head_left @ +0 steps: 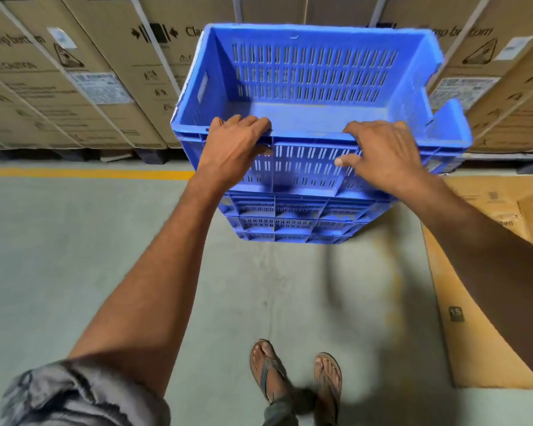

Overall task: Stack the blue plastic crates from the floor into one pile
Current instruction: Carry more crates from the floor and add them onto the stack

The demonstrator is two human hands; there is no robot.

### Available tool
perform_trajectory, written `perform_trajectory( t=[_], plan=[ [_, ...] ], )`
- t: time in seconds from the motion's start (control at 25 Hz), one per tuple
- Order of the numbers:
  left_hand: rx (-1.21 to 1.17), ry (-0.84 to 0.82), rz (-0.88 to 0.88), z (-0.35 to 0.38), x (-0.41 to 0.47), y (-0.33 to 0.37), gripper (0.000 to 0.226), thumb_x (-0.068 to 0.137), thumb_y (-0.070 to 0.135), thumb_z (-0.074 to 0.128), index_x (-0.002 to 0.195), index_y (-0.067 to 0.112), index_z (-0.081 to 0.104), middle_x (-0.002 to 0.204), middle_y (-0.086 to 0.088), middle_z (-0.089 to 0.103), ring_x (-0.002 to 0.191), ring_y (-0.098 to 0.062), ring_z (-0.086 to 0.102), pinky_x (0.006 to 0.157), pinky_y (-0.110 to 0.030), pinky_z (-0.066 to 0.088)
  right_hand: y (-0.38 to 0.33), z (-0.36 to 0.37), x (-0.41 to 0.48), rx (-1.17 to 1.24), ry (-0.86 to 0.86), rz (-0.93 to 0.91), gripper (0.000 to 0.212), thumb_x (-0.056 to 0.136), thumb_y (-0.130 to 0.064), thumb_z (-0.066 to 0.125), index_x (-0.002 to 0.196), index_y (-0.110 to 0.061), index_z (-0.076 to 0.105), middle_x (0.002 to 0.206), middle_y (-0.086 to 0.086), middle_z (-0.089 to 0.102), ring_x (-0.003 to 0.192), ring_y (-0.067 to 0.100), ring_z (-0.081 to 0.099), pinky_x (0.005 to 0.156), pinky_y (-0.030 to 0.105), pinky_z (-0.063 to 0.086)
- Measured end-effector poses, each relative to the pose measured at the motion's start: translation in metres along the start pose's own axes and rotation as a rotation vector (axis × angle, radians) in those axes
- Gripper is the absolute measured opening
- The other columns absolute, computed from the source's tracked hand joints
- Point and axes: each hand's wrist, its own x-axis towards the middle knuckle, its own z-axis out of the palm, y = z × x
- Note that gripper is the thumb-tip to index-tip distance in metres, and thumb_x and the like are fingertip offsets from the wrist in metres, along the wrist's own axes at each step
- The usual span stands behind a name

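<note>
top crate: slotted blue plastic crate [305, 81] sitting on blue crate pile [293, 219]; left hand [231, 146], right hand [382, 155]: fingers curling, clamping its near rim

Grey mottled sleeve [74, 392], brown flip-flops [266, 368]

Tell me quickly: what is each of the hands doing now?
Left hand: closed on the near rim of the top crate.
Right hand: closed on the same rim.
</note>
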Motion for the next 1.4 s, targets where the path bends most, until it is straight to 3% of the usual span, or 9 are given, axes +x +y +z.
perform_trajectory(
  t=[0.2,0.32,0.44,0.68,1.12,1.4],
  plan=[
    [0.02,0.068,-0.035,-0.002,-0.003,0.007,0.035,0.098,0.04,0.056,0.127,0.02,0.054,0.119,-0.005,0.064,0.105,-0.032,0.055,0.084,-0.045,0.036,-0.013,0.008,0.003,0.059,0.216,0.1,0.032,0.089,-0.031,0.07,0.117,-0.02,0.062,0.095,0.01,0.068,0.102,0.035,0.057,0.092,0.045,0.035],
    [0.011,0.14,-0.117,-0.004,-0.003,0.005,0.034,0.098,0.035,0.058,0.129,0.021,0.055,0.124,-0.003,0.062,0.114,-0.031,0.051,0.094,-0.043,0.034,-0.016,0.004,0.004,0.106,0.247,0.113,0.019,0.087,-0.032,0.072,0.1,-0.022,0.063,0.079,0.003,0.055,0.099,0.034,0.055,0.091,0.044,0.034],
    [0.019,0.217,-0.185,0.004,-0.011,0.007,0.036,0.099,0.039,0.055,0.131,0.021,0.055,0.125,-0.002,0.062,0.117,-0.027,0.052,0.1,-0.04,0.033,-0.016,0.003,0.002,0.116,0.262,0.112,0.021,0.086,-0.03,0.072,0.104,-0.022,0.066,0.082,0.001,0.051,0.104,0.033,0.053,0.094,0.044,0.033],
    [0.013,0.288,-0.182,0.021,-0.02,0.006,0.037,0.101,0.041,0.05,0.133,0.023,0.055,0.13,0.001,0.06,0.122,-0.024,0.049,0.103,-0.037,0.03,-0.015,0.022,-0.004,0.118,0.358,0.112,0.033,0.088,-0.033,0.069,0.118,-0.02,0.065,0.106,0.012,0.064,0.11,0.032,0.051,0.095,0.043,0.034],
    [0.034,0.23,-0.141,0.042,-0.038,0.002,0.034,0.098,0.039,0.055,0.128,0.024,0.057,0.122,0.0,0.065,0.113,-0.028,0.054,0.094,-0.041,0.034,-0.018,0.061,-0.019,0.092,0.403,0.084,0.038,0.09,-0.029,0.067,0.127,-0.023,0.061,0.112,0.004,0.067,0.111,0.029,0.052,0.095,0.04,0.032],
    [0.02,0.221,-0.144,0.047,-0.029,0.007,0.033,0.099,0.041,0.054,0.127,0.024,0.059,0.119,0.0,0.068,0.112,-0.028,0.056,0.092,-0.042,0.035,-0.007,0.059,-0.012,0.067,0.35,0.097,0.037,0.093,-0.028,0.064,0.129,-0.023,0.059,0.114,0.008,0.066,0.114,0.034,0.049,0.097,0.043,0.033]
  ],
)
